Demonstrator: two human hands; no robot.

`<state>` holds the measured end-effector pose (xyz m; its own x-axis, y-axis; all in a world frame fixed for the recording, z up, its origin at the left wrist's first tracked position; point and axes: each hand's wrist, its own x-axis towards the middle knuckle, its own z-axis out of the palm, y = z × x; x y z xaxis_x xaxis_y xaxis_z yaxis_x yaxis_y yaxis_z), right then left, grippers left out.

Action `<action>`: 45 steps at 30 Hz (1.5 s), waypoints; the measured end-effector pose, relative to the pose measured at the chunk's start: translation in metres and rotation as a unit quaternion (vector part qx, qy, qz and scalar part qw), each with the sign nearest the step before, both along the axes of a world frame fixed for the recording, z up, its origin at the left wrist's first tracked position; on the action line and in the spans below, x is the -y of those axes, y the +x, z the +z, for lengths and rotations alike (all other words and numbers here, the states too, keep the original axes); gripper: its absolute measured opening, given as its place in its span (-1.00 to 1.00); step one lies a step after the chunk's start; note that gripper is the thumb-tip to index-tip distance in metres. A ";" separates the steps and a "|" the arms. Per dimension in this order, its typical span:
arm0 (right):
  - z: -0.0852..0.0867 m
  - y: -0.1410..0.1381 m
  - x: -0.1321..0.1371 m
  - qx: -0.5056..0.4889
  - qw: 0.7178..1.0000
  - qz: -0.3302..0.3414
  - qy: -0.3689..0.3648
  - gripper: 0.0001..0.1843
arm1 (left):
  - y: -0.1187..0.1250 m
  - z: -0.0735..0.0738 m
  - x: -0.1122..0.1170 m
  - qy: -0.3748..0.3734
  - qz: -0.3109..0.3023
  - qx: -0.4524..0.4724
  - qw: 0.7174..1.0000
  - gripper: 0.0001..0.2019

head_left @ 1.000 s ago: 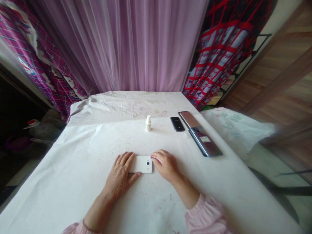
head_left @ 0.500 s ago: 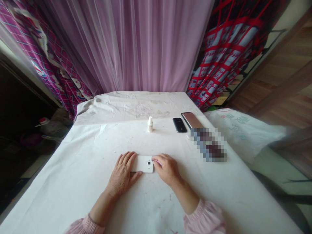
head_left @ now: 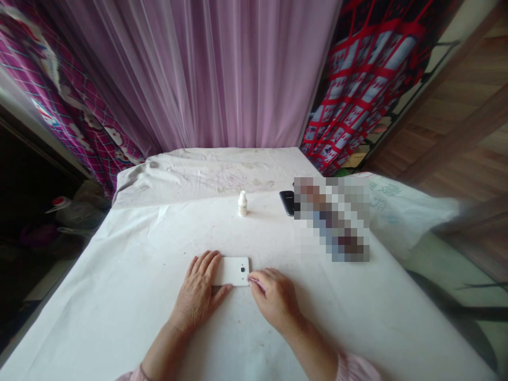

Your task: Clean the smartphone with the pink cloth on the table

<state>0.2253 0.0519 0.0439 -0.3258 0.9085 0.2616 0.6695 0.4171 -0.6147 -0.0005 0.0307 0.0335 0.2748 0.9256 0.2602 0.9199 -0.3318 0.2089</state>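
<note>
A white smartphone (head_left: 230, 272) lies back side up on the table, its camera toward the right end. My left hand (head_left: 200, 288) grips its left end, fingers over the far edge and thumb along the near edge. At the phone's right end, near the lower corner, my right hand (head_left: 273, 293) is closed in a pinch. Something thin and pinkish shows at those fingertips, too small to name. Beyond the phone stands a small white dropper bottle (head_left: 242, 205), upright.
A white cloth covers the table (head_left: 130, 296). At the back right lies a black phone (head_left: 286, 203), partly hidden by a blurred patch. A purple curtain (head_left: 238, 74) hangs behind the table, and a whitish plastic bag (head_left: 408, 206) is beyond its right edge.
My right hand has slid along the phone's right end toward me, from near the far corner to near the close corner. My left hand keeps its hold. The view has shifted slightly.
</note>
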 end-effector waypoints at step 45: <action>0.004 -0.004 -0.004 0.045 0.998 -0.004 0.040 -0.77 | 0.003 -0.001 -0.001 0.011 -0.001 0.002 1.000 -0.39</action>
